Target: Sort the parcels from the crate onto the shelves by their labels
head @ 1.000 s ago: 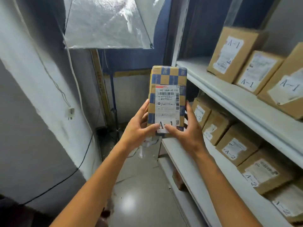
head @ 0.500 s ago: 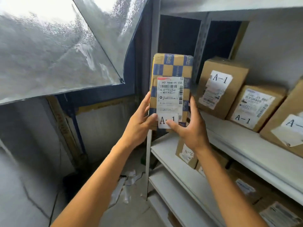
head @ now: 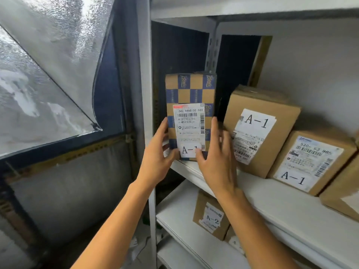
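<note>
A blue-and-tan checkered parcel (head: 191, 94) with a white label marked A-1 stands upright at the left end of the upper white shelf (head: 272, 197). My left hand (head: 157, 162) grips its lower left edge with the thumb on the front. My right hand (head: 215, 158) holds the lower right edge, thumb across the A-1 mark. To its right stand two brown boxes, each labelled A-1: a near one (head: 258, 129) and a farther one (head: 310, 162). The crate is out of view.
On the shelf below stands a brown box marked A-2 (head: 211, 216). The shelf's grey upright post (head: 147, 94) runs just left of the parcel. A silver reflective sheet (head: 48, 65) and a dark frame fill the left side. Another brown box (head: 342, 195) pokes in at the right edge.
Both hands have carried the checkered parcel up and forward, from in front of the shelf unit onto the left end of the A-1 shelf. The view has moved closer to the shelves.
</note>
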Demonstrator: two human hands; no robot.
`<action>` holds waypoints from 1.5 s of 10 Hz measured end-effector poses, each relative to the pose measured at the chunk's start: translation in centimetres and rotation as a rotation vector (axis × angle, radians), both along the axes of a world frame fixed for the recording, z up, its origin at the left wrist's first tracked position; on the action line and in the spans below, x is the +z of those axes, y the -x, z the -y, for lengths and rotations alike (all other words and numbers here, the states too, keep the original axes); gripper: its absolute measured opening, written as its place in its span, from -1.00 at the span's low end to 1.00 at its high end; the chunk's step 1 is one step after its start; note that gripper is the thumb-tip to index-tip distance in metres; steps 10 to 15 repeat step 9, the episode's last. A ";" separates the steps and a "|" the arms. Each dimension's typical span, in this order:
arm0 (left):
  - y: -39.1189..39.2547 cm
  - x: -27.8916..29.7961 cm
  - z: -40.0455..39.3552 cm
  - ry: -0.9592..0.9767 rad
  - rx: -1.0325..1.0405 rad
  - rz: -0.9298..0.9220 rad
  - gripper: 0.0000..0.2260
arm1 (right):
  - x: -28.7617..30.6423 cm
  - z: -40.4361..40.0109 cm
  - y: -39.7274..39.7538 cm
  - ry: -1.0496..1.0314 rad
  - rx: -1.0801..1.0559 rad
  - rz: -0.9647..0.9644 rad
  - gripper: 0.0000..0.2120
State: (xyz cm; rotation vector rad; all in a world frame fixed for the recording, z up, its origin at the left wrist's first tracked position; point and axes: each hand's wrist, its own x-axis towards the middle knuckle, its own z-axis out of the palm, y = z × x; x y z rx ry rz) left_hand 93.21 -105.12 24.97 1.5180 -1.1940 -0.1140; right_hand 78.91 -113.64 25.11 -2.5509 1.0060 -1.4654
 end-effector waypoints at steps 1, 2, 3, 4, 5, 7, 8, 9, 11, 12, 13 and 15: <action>-1.5 -0.5 1.9 0.022 -0.017 0.061 -0.25 | -0.5 0.1 0.0 0.050 -0.003 -0.013 -0.17; -2.5 -0.5 3.7 0.027 -0.020 0.096 -0.30 | -0.5 0.1 -0.1 0.073 -0.046 -0.032 -0.34; -2.4 -0.7 4.5 0.019 -0.010 0.098 -0.30 | -0.7 0.0 -0.4 0.071 -0.092 -0.053 -0.42; -2.6 -1.1 4.8 0.001 -0.038 0.107 -0.28 | -0.9 -0.1 -0.5 0.083 -0.139 -0.086 -0.42; -2.9 -0.6 4.4 -0.051 -0.103 0.158 -0.24 | -0.8 -0.1 -0.8 0.051 -0.178 -0.118 -0.42; -2.9 -1.5 2.3 -0.265 -0.071 0.404 -0.21 | -1.5 -2.9 0.8 -0.218 -0.146 -0.112 -0.41; -1.5 -1.7 0.4 -0.388 0.053 0.587 -0.42 | -2.0 -4.3 3.1 -0.228 -0.200 -0.230 -0.52; 1.3 -1.4 -1.2 -0.471 -0.011 0.699 -0.54 | -1.3 -5.0 6.1 -0.274 -0.294 -0.326 -0.57; 1.3 -1.4 -1.2 -0.471 -0.011 0.699 -0.54 | -1.3 -5.0 6.1 -0.274 -0.294 -0.326 -0.57; 1.3 -1.4 -1.2 -0.471 -0.011 0.699 -0.54 | -1.3 -5.0 6.1 -0.274 -0.294 -0.326 -0.57; 1.3 -1.4 -1.2 -0.471 -0.011 0.699 -0.54 | -1.3 -5.0 6.1 -0.274 -0.294 -0.326 -0.57; 1.3 -1.4 -1.2 -0.471 -0.011 0.699 -0.54 | -1.3 -5.0 6.1 -0.274 -0.294 -0.326 -0.57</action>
